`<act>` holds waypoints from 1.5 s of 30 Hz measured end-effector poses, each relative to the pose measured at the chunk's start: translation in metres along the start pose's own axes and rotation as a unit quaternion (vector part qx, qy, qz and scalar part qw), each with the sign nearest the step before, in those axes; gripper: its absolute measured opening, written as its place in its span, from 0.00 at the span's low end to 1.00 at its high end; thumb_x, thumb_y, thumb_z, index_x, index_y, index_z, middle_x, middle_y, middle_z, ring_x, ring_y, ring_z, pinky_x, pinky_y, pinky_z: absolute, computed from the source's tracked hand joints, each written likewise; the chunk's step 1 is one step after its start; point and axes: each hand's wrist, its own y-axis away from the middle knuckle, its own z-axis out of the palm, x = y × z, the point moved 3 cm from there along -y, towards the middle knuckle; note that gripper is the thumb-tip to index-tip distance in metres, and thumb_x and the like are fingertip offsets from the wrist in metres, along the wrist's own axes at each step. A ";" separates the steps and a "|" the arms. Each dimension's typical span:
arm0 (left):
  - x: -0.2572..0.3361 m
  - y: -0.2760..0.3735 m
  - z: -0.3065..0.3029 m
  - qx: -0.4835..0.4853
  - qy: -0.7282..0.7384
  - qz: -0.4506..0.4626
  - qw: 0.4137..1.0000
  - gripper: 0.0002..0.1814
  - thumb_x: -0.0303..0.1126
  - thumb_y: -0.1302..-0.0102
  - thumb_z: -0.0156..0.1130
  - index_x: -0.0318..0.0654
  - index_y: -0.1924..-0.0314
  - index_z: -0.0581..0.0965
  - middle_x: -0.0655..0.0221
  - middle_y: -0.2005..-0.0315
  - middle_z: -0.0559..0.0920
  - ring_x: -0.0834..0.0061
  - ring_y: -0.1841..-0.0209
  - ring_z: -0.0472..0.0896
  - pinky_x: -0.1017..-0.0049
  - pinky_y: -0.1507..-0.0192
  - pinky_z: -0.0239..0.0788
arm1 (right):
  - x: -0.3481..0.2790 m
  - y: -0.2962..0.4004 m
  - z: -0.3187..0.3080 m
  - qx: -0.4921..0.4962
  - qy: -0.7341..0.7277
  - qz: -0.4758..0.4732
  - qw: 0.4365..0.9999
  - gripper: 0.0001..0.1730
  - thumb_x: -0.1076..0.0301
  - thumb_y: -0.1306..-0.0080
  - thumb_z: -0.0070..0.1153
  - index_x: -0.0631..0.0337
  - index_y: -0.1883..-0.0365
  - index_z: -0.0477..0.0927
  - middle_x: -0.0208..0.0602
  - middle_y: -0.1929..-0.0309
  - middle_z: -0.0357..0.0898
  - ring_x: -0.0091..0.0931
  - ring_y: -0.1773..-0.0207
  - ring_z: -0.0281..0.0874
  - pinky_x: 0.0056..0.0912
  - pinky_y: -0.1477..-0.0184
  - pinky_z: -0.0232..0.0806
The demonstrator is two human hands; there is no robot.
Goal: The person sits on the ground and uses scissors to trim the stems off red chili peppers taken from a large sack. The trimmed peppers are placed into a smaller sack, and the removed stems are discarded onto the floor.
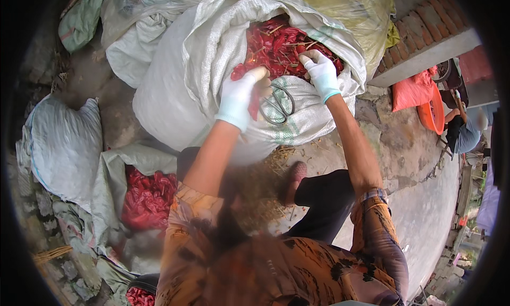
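My left hand (pixel 243 91), in a white knit glove, is closed around dried red chillies (pixel 238 72) that stick out on both sides of the fist. My right hand (pixel 322 73), gloved the same way, reaches into the mouth of a white woven sack (pixel 167 95). Its thumb and forefinger meet at the chilli pile (pixel 275 43); whether a chilli or stem is between them is unclear. Dark-handled scissors (pixel 283 114) lie on the sack's folded rim between my hands, their blades not clearly visible.
A grey-green sack (pixel 137 154) of red chillies (pixel 149 196) lies open at left, beside a full white sack (pixel 65 146). A yellowish bag (pixel 350 11) stands behind. At right are a brick-edged wall (pixel 428 21), an orange basin (pixel 436 111) and a seated person (pixel 468 135).
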 end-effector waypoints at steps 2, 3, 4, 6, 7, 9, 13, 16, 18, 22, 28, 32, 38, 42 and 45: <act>-0.008 -0.005 0.001 -0.027 0.047 -0.002 0.999 0.11 0.26 0.39 0.65 0.29 0.57 0.77 0.61 0.65 0.81 0.66 0.62 0.83 0.69 0.60 0.80 | -0.017 0.038 -0.003 -0.014 -0.055 -0.023 0.998 0.11 0.66 0.33 0.58 0.62 0.55 0.81 0.27 0.72 0.79 0.14 0.76 0.68 0.20 0.72 0.65; -0.011 -0.008 0.001 -0.057 0.041 -0.004 0.997 0.13 0.26 0.40 0.66 0.30 0.55 0.77 0.61 0.64 0.82 0.67 0.61 0.83 0.68 0.59 0.79 | -0.025 0.058 -0.001 -0.030 -0.091 -0.034 0.995 0.11 0.66 0.32 0.57 0.62 0.55 0.81 0.26 0.71 0.79 0.14 0.75 0.68 0.19 0.71 0.65; -0.010 -0.002 0.009 -0.064 0.027 -0.014 0.997 0.13 0.26 0.40 0.66 0.31 0.55 0.77 0.62 0.63 0.82 0.68 0.61 0.83 0.68 0.58 0.78 | -0.031 0.077 0.000 -0.042 -0.081 -0.062 0.994 0.12 0.66 0.33 0.58 0.62 0.55 0.80 0.26 0.70 0.79 0.13 0.72 0.69 0.18 0.69 0.65; -0.010 0.005 0.021 -0.100 -0.001 -0.007 0.995 0.15 0.25 0.40 0.65 0.33 0.52 0.78 0.65 0.62 0.83 0.72 0.61 0.82 0.71 0.56 0.76 | -0.042 0.109 0.006 -0.098 -0.094 -0.035 0.990 0.11 0.66 0.33 0.59 0.62 0.55 0.80 0.26 0.69 0.79 0.14 0.71 0.71 0.18 0.68 0.66; -0.011 0.008 0.025 -0.105 -0.006 0.000 0.994 0.15 0.25 0.40 0.65 0.33 0.52 0.78 0.66 0.62 0.83 0.72 0.61 0.82 0.72 0.56 0.75 | -0.039 0.116 0.009 -0.118 -0.103 -0.045 0.987 0.11 0.66 0.33 0.59 0.62 0.55 0.80 0.26 0.70 0.79 0.14 0.71 0.71 0.18 0.67 0.66; -0.010 0.017 0.030 -0.112 -0.018 0.017 0.993 0.15 0.25 0.39 0.65 0.34 0.52 0.78 0.67 0.62 0.83 0.74 0.62 0.82 0.74 0.56 0.75 | -0.037 0.120 0.009 -0.146 -0.090 -0.094 0.981 0.14 0.60 0.29 0.54 0.63 0.60 0.81 0.28 0.74 0.78 0.15 0.77 0.69 0.19 0.72 0.64; -0.008 0.022 0.031 -0.174 -0.090 0.086 0.977 0.17 0.24 0.43 0.69 0.34 0.52 0.79 0.67 0.61 0.84 0.78 0.62 0.82 0.77 0.57 0.73 | -0.045 0.114 -0.028 -0.115 -0.088 -0.009 0.989 0.24 0.48 0.27 0.48 0.61 0.69 0.78 0.27 0.79 0.74 0.15 0.81 0.65 0.19 0.77 0.59; -0.020 0.023 0.027 -0.238 -0.286 0.132 0.919 0.14 0.27 0.41 0.68 0.34 0.56 0.76 0.71 0.65 0.83 0.80 0.61 0.81 0.76 0.57 0.72 | -0.045 0.113 -0.033 -0.126 -0.037 -0.026 0.991 0.25 0.45 0.30 0.51 0.61 0.69 0.78 0.26 0.79 0.73 0.15 0.79 0.65 0.20 0.76 0.59; -0.025 0.031 0.032 -0.233 -0.423 0.262 0.836 0.16 0.29 0.44 0.69 0.35 0.57 0.75 0.68 0.67 0.83 0.73 0.64 0.82 0.72 0.59 0.73 | -0.038 0.114 -0.032 -0.146 0.049 -0.025 0.988 0.26 0.44 0.31 0.52 0.63 0.69 0.80 0.28 0.78 0.74 0.17 0.77 0.66 0.24 0.74 0.61; -0.024 0.040 0.035 -0.257 -0.497 0.324 0.762 0.19 0.35 0.44 0.69 0.37 0.55 0.74 0.55 0.68 0.81 0.61 0.64 0.84 0.67 0.60 0.73 | -0.036 0.116 -0.036 -0.240 0.039 0.015 0.970 0.28 0.44 0.31 0.53 0.65 0.71 0.81 0.31 0.81 0.74 0.20 0.75 0.69 0.29 0.71 0.63; -0.031 0.046 0.043 -0.171 -0.541 0.243 0.787 0.20 0.40 0.43 0.70 0.36 0.56 0.77 0.58 0.68 0.82 0.61 0.65 0.83 0.65 0.61 0.72 | -0.011 0.111 -0.036 -0.102 0.178 -0.205 0.957 0.26 0.48 0.31 0.51 0.66 0.72 0.82 0.35 0.83 0.72 0.23 0.77 0.71 0.32 0.72 0.63; -0.035 0.036 0.033 -0.271 -0.430 0.185 0.841 0.15 0.38 0.40 0.67 0.35 0.59 0.79 0.71 0.73 0.80 0.79 0.72 0.77 0.74 0.68 0.69 | -0.026 0.124 -0.033 -0.146 0.037 -0.041 0.988 0.26 0.51 0.30 0.51 0.65 0.77 0.80 0.32 0.84 0.70 0.21 0.80 0.67 0.32 0.73 0.64; -0.022 0.040 0.040 -0.303 -0.333 0.119 0.885 0.09 0.34 0.38 0.65 0.37 0.62 0.80 0.80 0.78 0.76 0.90 0.78 0.69 0.83 0.76 0.59 | -0.015 0.131 -0.021 -0.163 -0.250 0.021 0.954 0.26 0.53 0.26 0.45 0.57 0.83 0.72 0.23 0.90 0.61 0.15 0.86 0.53 0.22 0.81 0.49; -0.016 0.044 0.040 -0.300 -0.293 0.064 0.906 0.09 0.33 0.37 0.64 0.38 0.60 0.79 0.80 0.77 0.75 0.91 0.77 0.68 0.84 0.76 0.58 | -0.014 0.132 -0.007 -0.235 -0.482 0.102 0.838 0.28 0.52 0.25 0.40 0.51 0.87 0.63 0.22 0.91 0.56 0.17 0.90 0.48 0.22 0.85 0.46; -0.016 0.043 0.038 -0.270 -0.230 0.044 0.934 0.07 0.32 0.35 0.61 0.39 0.59 0.77 0.80 0.76 0.75 0.91 0.77 0.68 0.84 0.74 0.58 | -0.017 0.130 -0.001 -0.332 -0.620 0.110 0.702 0.29 0.51 0.24 0.40 0.47 0.87 0.57 0.22 0.92 0.53 0.17 0.92 0.48 0.21 0.87 0.44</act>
